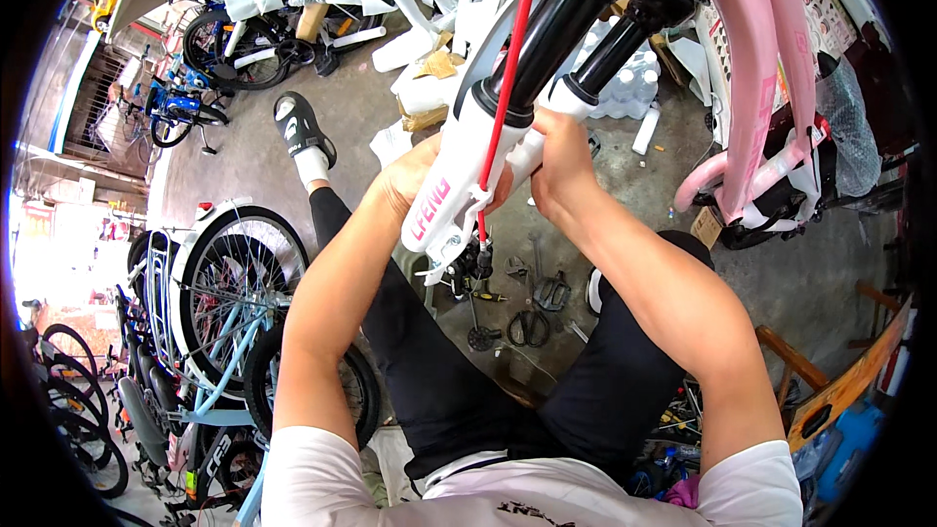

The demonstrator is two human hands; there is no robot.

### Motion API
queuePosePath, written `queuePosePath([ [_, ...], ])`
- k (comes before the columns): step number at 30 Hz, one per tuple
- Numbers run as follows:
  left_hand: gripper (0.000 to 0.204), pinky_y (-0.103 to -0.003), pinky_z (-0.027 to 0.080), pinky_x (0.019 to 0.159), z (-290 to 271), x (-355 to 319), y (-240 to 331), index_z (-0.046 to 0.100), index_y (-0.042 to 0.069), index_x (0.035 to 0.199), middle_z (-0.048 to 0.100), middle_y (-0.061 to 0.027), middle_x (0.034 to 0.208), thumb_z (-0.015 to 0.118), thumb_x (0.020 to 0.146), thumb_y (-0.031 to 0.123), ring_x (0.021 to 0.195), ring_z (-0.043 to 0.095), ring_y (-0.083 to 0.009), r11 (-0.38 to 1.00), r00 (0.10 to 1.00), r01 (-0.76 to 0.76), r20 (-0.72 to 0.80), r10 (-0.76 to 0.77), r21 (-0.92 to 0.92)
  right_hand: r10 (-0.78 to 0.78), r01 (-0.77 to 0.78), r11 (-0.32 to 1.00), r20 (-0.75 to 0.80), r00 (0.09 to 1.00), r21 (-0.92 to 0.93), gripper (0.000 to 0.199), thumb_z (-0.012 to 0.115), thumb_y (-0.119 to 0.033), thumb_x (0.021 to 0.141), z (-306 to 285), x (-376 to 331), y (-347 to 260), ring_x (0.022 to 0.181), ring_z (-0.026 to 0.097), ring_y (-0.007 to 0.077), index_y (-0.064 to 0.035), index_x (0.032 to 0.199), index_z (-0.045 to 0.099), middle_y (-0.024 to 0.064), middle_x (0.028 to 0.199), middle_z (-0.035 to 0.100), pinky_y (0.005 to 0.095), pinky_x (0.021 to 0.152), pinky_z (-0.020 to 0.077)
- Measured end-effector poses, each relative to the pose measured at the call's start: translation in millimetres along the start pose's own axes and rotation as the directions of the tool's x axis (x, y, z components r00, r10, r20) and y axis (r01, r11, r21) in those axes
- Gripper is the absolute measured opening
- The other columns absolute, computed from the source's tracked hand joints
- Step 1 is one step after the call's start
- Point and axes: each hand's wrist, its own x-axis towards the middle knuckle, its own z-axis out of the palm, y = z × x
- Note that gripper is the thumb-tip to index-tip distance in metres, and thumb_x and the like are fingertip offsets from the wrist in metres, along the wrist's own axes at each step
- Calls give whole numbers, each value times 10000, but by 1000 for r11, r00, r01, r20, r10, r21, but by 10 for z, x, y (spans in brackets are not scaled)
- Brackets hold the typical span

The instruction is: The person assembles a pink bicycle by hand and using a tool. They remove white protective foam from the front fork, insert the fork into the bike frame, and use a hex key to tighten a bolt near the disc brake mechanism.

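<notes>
"Where's the work?"

"Top middle of my head view: the white fork (467, 151), lower ends pointing toward me, the pink frame (747, 98) beside it on the right."

"And your grip?"

"I have the left hand (408, 178) against the left leg, its fingers passing behind; how tightly they close, I can't tell. The right hand (563, 148) looks curled around the other leg, fingertips mostly hidden."

"How far along?"

"Partway, I judge. The fork seems mounted, though its join to the frame is blurred. The red cable (510, 68) runs down to a clip low on the left leg, so I count that as routed."

"What's left?"

"I see no wheel between the legs. A pedal (551, 293) and a wrench (536, 259) lie on the floor below; whether that pedal belongs here, I can't say."
</notes>
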Motion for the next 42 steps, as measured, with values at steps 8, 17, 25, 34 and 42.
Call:
queuePosePath([
  [8, 362, -325, 575, 812, -136, -34, -74, 662, -4, 1157, 714, -117, 1067, 772, 833, 115, 914, 692, -167, 987, 992, -12, 121, 32, -159, 15, -15, 1000, -3, 1000, 10, 89, 646, -84, 717, -26, 26, -4, 632, 559, 192, -27, 667, 599, 62, 635, 564, 324, 666, 422],
  [17, 470, -331, 575, 809, -231, 57, -275, 670, 6, 1176, 725, -89, 1037, 822, 732, 17, 904, 696, -161, 980, 999, -13, -34, 6, -197, 1, 0, 1000, 30, 1000, -23, 77, 639, -96, 738, -38, -38, 11, 646, 568, 185, -29, 713, 611, 55, 675, 582, 316, 653, 421],
  [25, 337, -274, 526, 786, 213, -57, 237, 700, 43, 1085, 709, -20, 965, 816, 770, 69, 875, 631, -93, 982, 986, 72, -161, -44, 172, 84, -84, 996, -10, 996, -6, 37, 612, -70, 720, -25, -8, -12, 650, 563, 173, -35, 721, 601, 65, 682, 587, 324, 647, 424],
  [34, 256, -261, 512, 713, 457, -208, 327, 679, 6, 1108, 689, -12, 961, 729, 884, 118, 829, 612, -55, 887, 896, 252, -440, -63, 387, 57, -57, 998, 11, 998, 10, 80, 637, -67, 701, -87, 105, 98, 657, 560, 189, -32, 655, 582, 68, 642, 567, 337, 682, 428],
  [42, 189, -263, 483, 802, 768, -565, 76, 624, -40, 1072, 668, -89, 962, 590, 963, 110, 860, 603, -121, 790, 342, -72, -729, 593, 609, 61, -61, 998, -32, 998, -1, 77, 630, -65, 707, 14, -42, -25, 645, 575, 212, -15, 753, 593, 95, 648, 573, 334, 689, 453],
])
